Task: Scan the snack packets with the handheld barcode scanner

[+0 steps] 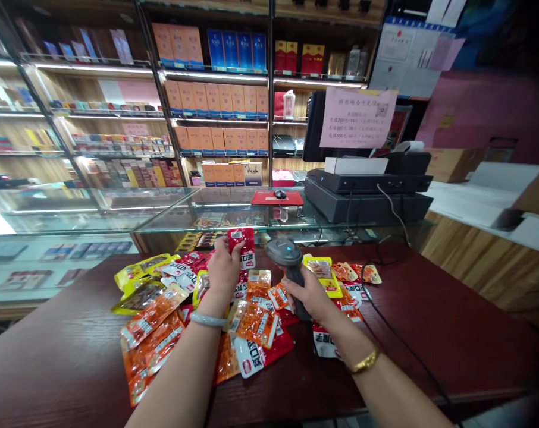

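My left hand (pixel 225 267) pinches a red-and-white snack packet (pixel 247 245) by its edge, holding it up with a small white barcode patch showing near its top. In my right hand (pixel 307 291) is a dark grey barcode scanner (pixel 286 254), fingers wrapped round its handle, its head turned toward the packet and a small blue-green light on top. Beneath both hands lies a loose pile of snack packets: orange ones (pixel 254 322), yellow-edged ones (pixel 140 296) on the left, and red-and-white ones (pixel 251 355). Another yellow packet (pixel 323 276) lies just beyond my right hand.
A dark red wooden table (pixel 412 333) carries the packets. The scanner's black cable (pixel 398 339) curves across its right side. Behind stands a glass counter (pixel 198 208) with a mouse (pixel 279 194) on a red mat, a black cash drawer (pixel 363 202) and a monitor (pixel 313 128).
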Available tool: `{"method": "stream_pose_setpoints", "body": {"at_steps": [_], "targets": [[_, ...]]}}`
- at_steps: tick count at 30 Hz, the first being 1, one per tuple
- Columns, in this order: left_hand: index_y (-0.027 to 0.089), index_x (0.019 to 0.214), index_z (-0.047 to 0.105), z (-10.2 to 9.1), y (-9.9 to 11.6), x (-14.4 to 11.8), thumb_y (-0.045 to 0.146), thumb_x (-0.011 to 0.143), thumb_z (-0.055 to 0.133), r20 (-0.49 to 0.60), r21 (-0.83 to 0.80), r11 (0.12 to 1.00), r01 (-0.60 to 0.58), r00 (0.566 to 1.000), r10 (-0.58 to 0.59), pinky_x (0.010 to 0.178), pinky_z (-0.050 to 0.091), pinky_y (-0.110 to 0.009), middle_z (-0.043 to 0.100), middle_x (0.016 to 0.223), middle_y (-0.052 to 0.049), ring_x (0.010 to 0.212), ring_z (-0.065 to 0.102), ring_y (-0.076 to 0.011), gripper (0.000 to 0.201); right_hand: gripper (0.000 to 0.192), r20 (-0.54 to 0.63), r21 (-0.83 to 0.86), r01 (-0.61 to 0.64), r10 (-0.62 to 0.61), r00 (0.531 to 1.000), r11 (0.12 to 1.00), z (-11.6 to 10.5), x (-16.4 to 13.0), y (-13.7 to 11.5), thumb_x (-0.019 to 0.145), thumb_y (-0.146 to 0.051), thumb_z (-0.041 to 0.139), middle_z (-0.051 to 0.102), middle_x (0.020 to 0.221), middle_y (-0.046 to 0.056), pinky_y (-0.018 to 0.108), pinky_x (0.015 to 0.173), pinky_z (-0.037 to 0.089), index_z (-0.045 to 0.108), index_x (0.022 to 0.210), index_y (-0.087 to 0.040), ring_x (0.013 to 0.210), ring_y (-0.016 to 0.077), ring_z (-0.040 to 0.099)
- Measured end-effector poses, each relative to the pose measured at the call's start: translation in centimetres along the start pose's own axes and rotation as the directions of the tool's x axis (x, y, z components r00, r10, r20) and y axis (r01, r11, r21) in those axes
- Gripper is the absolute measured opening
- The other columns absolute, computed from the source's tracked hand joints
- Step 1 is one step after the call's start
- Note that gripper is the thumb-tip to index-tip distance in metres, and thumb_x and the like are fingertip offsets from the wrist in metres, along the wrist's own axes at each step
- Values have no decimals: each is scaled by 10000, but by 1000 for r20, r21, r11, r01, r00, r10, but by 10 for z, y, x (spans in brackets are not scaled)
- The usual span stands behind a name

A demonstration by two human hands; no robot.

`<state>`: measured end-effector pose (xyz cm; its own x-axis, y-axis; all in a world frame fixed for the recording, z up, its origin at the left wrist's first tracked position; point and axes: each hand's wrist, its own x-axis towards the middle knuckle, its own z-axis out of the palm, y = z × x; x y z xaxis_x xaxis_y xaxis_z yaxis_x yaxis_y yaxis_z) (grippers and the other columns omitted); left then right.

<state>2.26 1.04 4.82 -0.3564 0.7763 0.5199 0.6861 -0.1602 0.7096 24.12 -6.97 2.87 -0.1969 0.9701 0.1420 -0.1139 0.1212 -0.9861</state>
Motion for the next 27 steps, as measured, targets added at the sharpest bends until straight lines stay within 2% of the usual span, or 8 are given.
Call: {"method": "stream_pose_setpoints", "body": {"at_steps": [3,5,8,10,11,17,23,27], "targets": [[234,1071,527,9,-1,2,332,916,729,-62,-162,986,41,997,-52,680,438,-311,679,856,-29,792,677,-240,273,480,4,1,-10,10,1000,1000,0,0,0,788,-505,769,559,476,-106,236,396,414,526,1080,-209,352,114,468],[236,1057,513,16,-3,2,324,915,731,-38,-326,932,158,983,-180,631,453,-290,626,772,11,688,642,-199,274,485,3,0,-18,18,1000,1000,0,-1,0,785,-502,769,560,477,-106,236,396,414,525,1085,-209,352,115,471],[238,1088,469,25,-4,1,328,911,738,207,-600,664,447,888,-411,557,484,-262,609,761,41,573,617,-148,334,481,-1,1,-6,6,1000,1000,1,-1,0,783,-497,768,557,472,-108,239,397,421,525,1082,-209,348,114,467],[241,1108,451,28,-4,-2,270,825,820,362,-678,490,548,829,-426,550,518,-258,651,818,32,594,658,-145,466,472,0,0,7,-7,1000,1000,1,-1,-1,784,-493,768,557,472,-107,238,399,422,526,1073,-209,349,112,465],[240,1111,459,29,-4,-4,236,766,859,402,-689,466,555,827,-392,554,528,-254,675,847,23,621,681,-150,528,469,2,-1,7,-7,1000,1000,1,-1,-1,785,-492,767,557,473,-107,238,399,423,527,1071,-209,350,111,465],[217,1052,551,37,0,-16,248,622,891,400,-659,644,388,906,-137,560,520,-233,736,854,1,677,698,-164,549,469,1,5,-2,2,1000,1000,1,-3,-3,800,-489,766,564,493,-106,230,395,413,537,1093,-203,350,108,471],[216,1015,561,46,0,-24,315,652,861,431,-622,707,337,901,-50,545,484,-225,642,710,63,597,610,-132,482,433,-7,-10,13,-13,1000,1000,0,-1,1,824,-496,759,553,466,-105,235,392,420,546,1063,-206,345,114,463],[214,989,569,47,-2,-25,322,667,859,414,-595,738,318,908,-58,524,454,-212,579,676,84,557,551,-107,447,449,-33,1,29,-29,999,1000,-2,3,7,817,-509,761,553,456,-103,231,389,401,553,1075,-206,341,117,458]]}}
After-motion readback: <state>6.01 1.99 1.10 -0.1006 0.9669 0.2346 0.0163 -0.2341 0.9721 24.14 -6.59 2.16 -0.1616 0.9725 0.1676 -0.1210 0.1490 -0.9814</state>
